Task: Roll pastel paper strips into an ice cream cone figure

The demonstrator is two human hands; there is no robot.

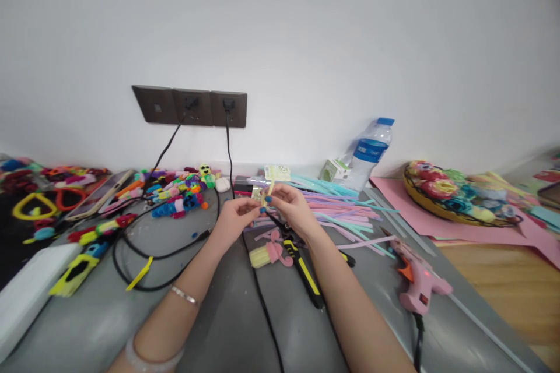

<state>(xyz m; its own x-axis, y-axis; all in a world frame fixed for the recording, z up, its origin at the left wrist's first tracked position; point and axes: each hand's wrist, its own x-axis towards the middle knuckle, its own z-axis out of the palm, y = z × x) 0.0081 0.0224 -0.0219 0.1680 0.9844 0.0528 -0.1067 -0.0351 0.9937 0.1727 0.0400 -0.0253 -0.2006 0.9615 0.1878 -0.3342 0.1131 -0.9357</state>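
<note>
My left hand (233, 222) and my right hand (292, 208) meet near the middle of the table, fingertips pinched close together. Between them is a short pale yellow pipe cleaner (268, 191), its lower part covered by the fingers. Just below the hands lies a small pink and yellow pipe cleaner figure (265, 253). Pliers with black and yellow handles (303, 273) rest beside it, partly under my right hand and forearm. Behind and to the right spreads a pile of pastel pipe cleaners (345, 210) in pink, lilac and aqua.
A pink hot glue gun (420, 285) with a lit red light lies at right. Behind it are a basket of craft flowers (450, 195) and a tilted water bottle (371, 151). Black cables (151, 288) loop at left, near colourful pipe cleaner pieces (179, 189) and a phone (98, 192).
</note>
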